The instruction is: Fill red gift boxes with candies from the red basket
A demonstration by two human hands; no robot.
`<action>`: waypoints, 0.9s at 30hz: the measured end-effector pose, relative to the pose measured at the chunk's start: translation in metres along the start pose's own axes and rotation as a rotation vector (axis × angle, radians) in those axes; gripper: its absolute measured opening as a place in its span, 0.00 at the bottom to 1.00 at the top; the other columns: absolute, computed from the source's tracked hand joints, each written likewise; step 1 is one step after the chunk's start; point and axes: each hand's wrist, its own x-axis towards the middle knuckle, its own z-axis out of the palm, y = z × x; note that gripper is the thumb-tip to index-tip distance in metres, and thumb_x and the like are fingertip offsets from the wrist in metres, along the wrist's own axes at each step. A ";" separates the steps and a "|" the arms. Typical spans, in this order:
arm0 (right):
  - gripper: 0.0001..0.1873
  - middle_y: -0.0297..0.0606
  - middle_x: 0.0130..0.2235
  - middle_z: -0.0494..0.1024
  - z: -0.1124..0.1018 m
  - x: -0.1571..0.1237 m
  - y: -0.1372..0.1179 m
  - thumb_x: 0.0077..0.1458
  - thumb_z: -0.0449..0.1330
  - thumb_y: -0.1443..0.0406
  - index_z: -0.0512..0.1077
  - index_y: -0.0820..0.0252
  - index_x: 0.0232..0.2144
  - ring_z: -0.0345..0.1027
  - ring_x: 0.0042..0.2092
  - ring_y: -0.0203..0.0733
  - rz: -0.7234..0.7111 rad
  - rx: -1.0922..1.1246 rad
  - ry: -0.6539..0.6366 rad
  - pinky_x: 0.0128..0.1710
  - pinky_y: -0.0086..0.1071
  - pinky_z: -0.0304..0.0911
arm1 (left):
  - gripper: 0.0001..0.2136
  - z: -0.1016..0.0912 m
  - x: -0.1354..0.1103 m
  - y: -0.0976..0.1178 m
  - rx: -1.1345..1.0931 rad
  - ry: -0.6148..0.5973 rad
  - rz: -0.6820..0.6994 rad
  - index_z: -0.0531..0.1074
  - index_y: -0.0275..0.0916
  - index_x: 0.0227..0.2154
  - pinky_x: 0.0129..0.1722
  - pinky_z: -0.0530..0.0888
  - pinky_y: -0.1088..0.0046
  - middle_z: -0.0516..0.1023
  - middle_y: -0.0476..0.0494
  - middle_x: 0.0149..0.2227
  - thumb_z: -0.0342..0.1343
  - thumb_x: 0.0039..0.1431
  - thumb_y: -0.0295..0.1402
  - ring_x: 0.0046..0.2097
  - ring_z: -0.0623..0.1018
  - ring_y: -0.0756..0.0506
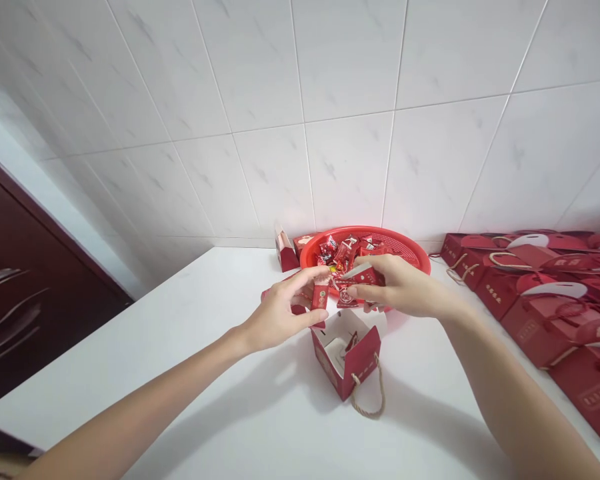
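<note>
My left hand (285,303) is closed, pinching a small red packet (320,297) between thumb and fingers. My right hand (405,283) grips red-wrapped candies (347,297), with its fingers partly covering them. Both hands are raised over the far side of an open red gift box (363,360). The box stands on the table with its top flaps up. A few small items lie inside its white interior, too small to tell apart. Its twisted rope handle (377,410) hangs down toward me.
Behind my hands is a red plastic basket (415,250) of wrapped candies. Two small red boxes, one a pale-topped box (286,250), stand left of it by the tiled wall (270,167). Rows of closed red gift boxes (535,320) fill the right side of the white table (220,400).
</note>
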 end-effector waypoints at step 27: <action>0.17 0.36 0.35 0.78 0.024 0.014 0.015 0.62 0.55 0.51 0.71 0.59 0.37 0.69 0.34 0.39 -0.039 -0.163 -0.043 0.31 0.30 0.59 | 0.28 0.011 -0.007 -0.014 -0.113 -0.024 -0.026 0.58 0.46 0.57 0.47 0.77 0.64 0.74 0.42 0.50 0.60 0.56 0.28 0.42 0.79 0.48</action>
